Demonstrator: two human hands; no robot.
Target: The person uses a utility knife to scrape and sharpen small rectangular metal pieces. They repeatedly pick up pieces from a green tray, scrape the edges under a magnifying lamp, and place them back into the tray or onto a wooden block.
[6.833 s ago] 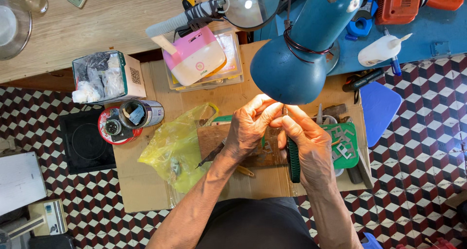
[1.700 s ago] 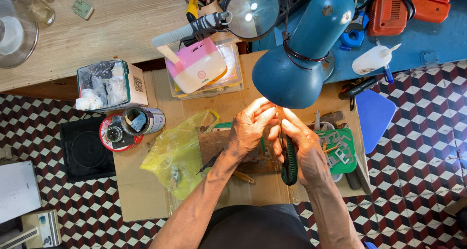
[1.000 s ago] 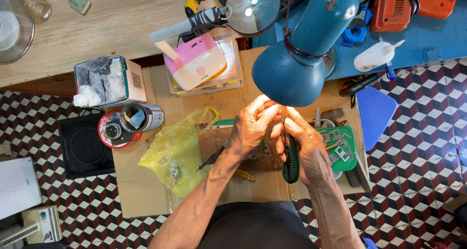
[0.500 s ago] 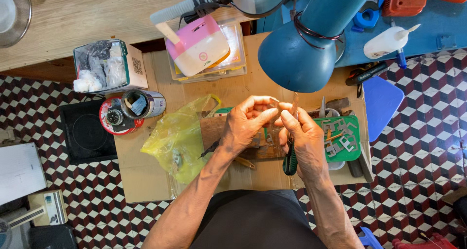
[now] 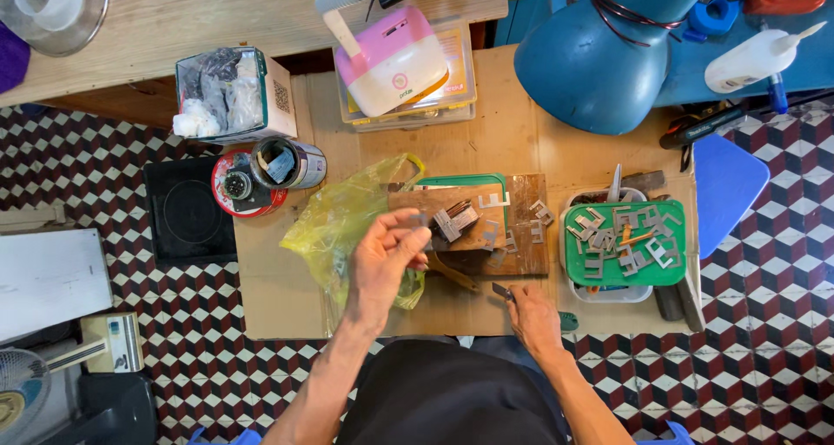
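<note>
My left hand (image 5: 384, 261) hovers over the yellow plastic bag (image 5: 340, 226), fingers pinched on a small grey metal piece (image 5: 418, 222). My right hand (image 5: 532, 316) rests at the near edge of the cardboard-covered bench, closed around a green-handled tool (image 5: 566, 322) whose dark tip points left. Between the hands lies a wooden board (image 5: 521, 254) with a small stack of metal plates (image 5: 456, 220) and loose E-shaped plates. A green tray (image 5: 573, 271) with several more plates sits right of the board.
A blue desk lamp (image 5: 599, 58) hangs over the back right. A pink-and-white device (image 5: 395, 63) lies on a clear case. At the left are a box of rags (image 5: 228, 93), a tin can (image 5: 288, 162), a red lid (image 5: 234, 191) and a black square (image 5: 187, 210). A glue bottle (image 5: 754, 58) lies far right.
My hands were joined over the board under the lamp; now they are apart. The right hand dropped to the near edge with the tool, and the left moved left over the bag.
</note>
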